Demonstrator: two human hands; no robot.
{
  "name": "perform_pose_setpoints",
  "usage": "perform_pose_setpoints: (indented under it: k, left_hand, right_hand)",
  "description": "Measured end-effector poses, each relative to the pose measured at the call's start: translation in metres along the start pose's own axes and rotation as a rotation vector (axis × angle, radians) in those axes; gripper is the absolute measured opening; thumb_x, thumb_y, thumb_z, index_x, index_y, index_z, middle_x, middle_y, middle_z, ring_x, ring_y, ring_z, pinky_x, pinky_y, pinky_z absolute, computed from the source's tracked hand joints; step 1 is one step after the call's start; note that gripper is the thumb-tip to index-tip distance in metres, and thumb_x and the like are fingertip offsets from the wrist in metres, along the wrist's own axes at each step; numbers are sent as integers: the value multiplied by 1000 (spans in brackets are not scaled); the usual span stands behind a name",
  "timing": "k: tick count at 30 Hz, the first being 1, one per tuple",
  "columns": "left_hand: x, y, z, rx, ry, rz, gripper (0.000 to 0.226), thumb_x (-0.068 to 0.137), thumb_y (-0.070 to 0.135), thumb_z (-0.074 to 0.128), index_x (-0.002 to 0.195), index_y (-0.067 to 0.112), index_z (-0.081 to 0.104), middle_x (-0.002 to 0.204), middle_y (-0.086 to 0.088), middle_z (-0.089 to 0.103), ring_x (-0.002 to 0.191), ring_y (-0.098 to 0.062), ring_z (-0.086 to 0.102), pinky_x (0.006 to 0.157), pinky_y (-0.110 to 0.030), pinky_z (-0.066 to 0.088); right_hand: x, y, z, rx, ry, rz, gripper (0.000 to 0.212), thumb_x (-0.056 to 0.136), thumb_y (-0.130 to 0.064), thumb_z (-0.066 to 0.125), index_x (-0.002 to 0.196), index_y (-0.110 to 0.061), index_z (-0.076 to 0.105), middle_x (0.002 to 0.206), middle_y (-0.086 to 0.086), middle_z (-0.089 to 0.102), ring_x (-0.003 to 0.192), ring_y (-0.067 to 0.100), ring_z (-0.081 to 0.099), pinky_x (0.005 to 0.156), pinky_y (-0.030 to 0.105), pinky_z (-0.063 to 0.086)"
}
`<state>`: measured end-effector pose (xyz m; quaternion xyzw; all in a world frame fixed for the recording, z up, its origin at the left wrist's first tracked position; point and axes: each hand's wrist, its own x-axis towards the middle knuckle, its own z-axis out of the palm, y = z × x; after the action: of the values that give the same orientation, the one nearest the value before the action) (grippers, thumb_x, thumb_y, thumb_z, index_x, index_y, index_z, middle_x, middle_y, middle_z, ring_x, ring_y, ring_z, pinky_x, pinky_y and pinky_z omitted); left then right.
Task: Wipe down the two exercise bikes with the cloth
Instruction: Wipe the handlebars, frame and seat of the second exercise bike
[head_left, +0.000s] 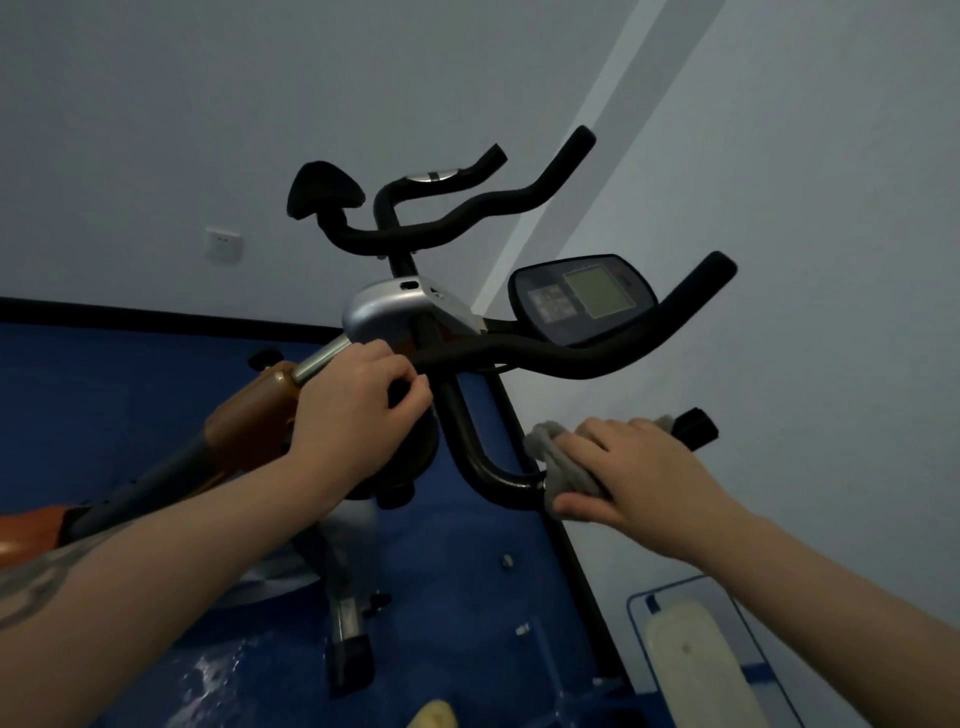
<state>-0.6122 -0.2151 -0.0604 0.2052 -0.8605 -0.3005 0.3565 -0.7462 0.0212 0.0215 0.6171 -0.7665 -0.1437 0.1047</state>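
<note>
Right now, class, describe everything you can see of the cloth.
The cloth is grey, soft and bunched, looking like towelling. It is wrapped around the near bike's black handlebar, on the grip that ends in a black tip to the right. The right hand lies over it, fingers across the top and thumb below, hiding much of it. A bit pokes out beyond the fingers. No marks or wetness can be told.
</note>
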Motion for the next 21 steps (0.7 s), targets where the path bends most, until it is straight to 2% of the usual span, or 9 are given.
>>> perform_pose_setpoints:
  k: [3, 5, 7, 9, 14, 16, 18, 21]
  left_hand:
    - [0, 0, 0, 16, 11, 4, 23, 89, 32, 58, 72, 17, 64, 73, 6, 52, 71, -13, 49, 57, -34, 44]
    - [0, -1, 0, 12, 16, 8, 24, 89, 33, 56, 72, 17, 64, 73, 6, 52, 71, -13, 49, 57, -33, 43]
    - [1, -2, 1, 2, 20, 7, 28, 88, 38, 52, 71, 18, 64, 74, 7, 52, 72, -13, 49, 58, -31, 42]
    - [1, -1, 1, 1, 24, 5, 34, 86, 43, 44, 71, 20, 64, 74, 8, 52, 72, -11, 49, 58, -30, 41]
    - [1, 1, 1, -2, 23, 1, 37, 84, 45, 42, 71, 19, 64, 73, 7, 52, 71, -11, 49, 57, -30, 41]
    - [1, 1, 0, -1, 21, 6, 35, 85, 44, 44, 71, 19, 64, 73, 8, 51, 70, -11, 49, 57, -29, 39]
    - [1, 1, -1, -6, 11, 11, 29, 87, 40, 49, 73, 20, 64, 73, 8, 50, 70, -11, 49, 57, -28, 38]
    - [0, 1, -2, -20, -2, 13, 24, 88, 36, 53, 74, 20, 64, 74, 8, 51, 71, -12, 49, 59, -31, 42]
  right_hand:
    - [18, -31, 9, -20, 73, 73, 53, 87, -67, 30, 97, -23, 59, 72, -6, 61, 57, 17, 59, 52, 27, 37]
    - [40, -61, 8, -17, 36, 158, 56, 90, -67, 21, 96, -21, 52, 72, -5, 62, 58, 19, 61, 49, 29, 32]
    - [62, -80, 9, 57, -73, 314, 55, 93, -66, 18, 105, -18, 42, 86, -1, 64, 75, 23, 65, 55, 33, 31]
    - [78, -84, 13, 206, -124, 434, 51, 97, -63, 20, 107, -17, 39, 96, 4, 65, 86, 27, 64, 61, 34, 33]
    - [120, -67, 31, 586, -141, 618, 59, 97, -61, 24, 124, -12, 42, 122, 17, 59, 109, 34, 57, 75, 38, 39]
    - [129, -67, 32, 673, -144, 687, 61, 97, -62, 26, 129, -12, 41, 125, 17, 59, 113, 34, 56, 82, 40, 41]
    - [124, -66, 31, 664, -130, 655, 58, 98, -61, 27, 131, -14, 38, 123, 16, 60, 111, 34, 57, 80, 40, 42]
    - [97, -67, 20, 479, -147, 467, 51, 100, -55, 30, 133, -16, 33, 117, 14, 61, 101, 34, 59, 68, 36, 36]
